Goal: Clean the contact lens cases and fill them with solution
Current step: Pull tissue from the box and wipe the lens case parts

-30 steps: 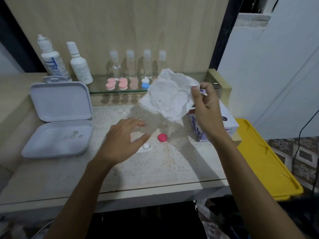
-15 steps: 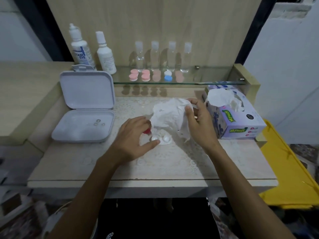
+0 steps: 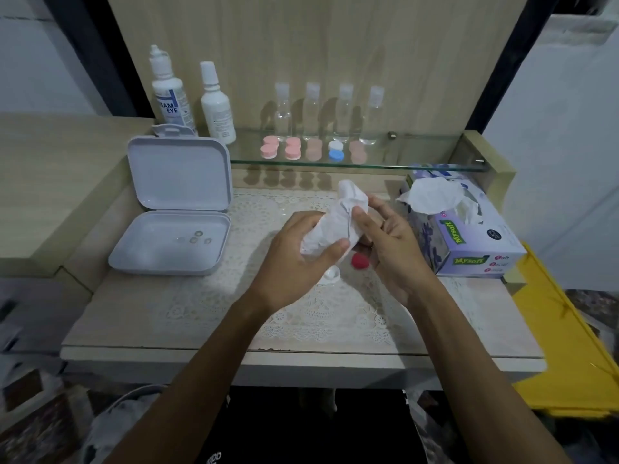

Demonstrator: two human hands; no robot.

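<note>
Head view: left hand grips tissue; right hand pinches it; box reads "Mysoft".

Two bare forearms with no sleeves, watch or bracelets, ending in the left hand and right hand, above dark clothing bearing small white lettering.
</note>
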